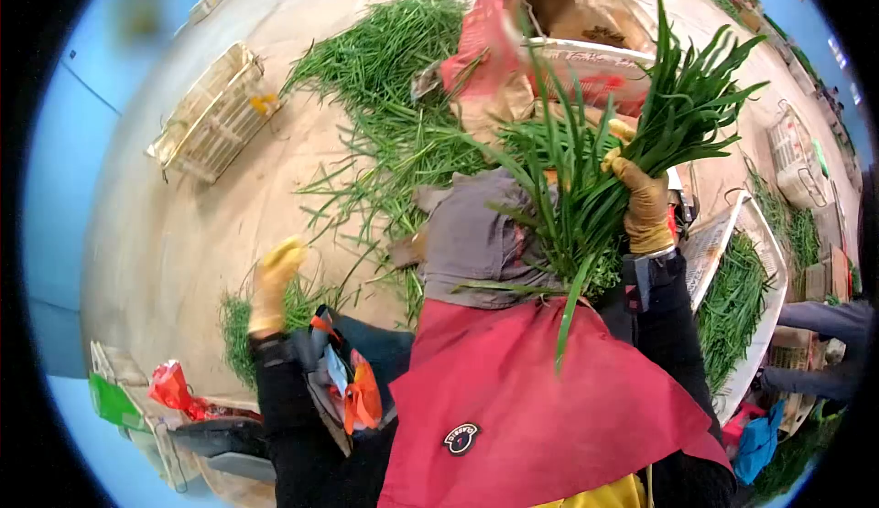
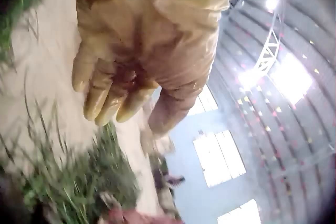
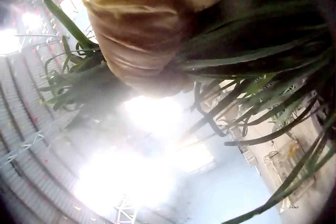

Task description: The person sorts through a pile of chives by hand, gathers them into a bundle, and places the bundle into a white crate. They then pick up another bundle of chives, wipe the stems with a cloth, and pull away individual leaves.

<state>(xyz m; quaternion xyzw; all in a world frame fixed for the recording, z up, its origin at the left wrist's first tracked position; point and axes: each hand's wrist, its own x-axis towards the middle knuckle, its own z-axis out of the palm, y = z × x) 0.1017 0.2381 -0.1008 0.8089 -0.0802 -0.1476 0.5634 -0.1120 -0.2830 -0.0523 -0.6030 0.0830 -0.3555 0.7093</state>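
Observation:
My right hand (image 1: 645, 204), in a yellowish rubber glove, grips a thick bunch of long green chives (image 1: 687, 110) around its middle. The blades fan out up to the right and hang down toward my lap. In the right wrist view, the curled gloved fingers (image 3: 147, 50) wrap the bunch, and its blades cross on both sides. My left hand (image 1: 275, 286), also gloved, is held apart at the left over a small heap of greens (image 1: 240, 339). The left wrist view shows its stained palm (image 2: 152, 50) with nothing held and the fingers loosely bent.
A large pile of loose chives (image 1: 394, 50) spreads over the floor ahead. White crates stand at left (image 1: 215, 114) and far right (image 1: 795, 156). A pink sack (image 1: 476, 37) lies by a white basket (image 1: 586, 55). A tray (image 1: 776, 270) at my right holds cut greens.

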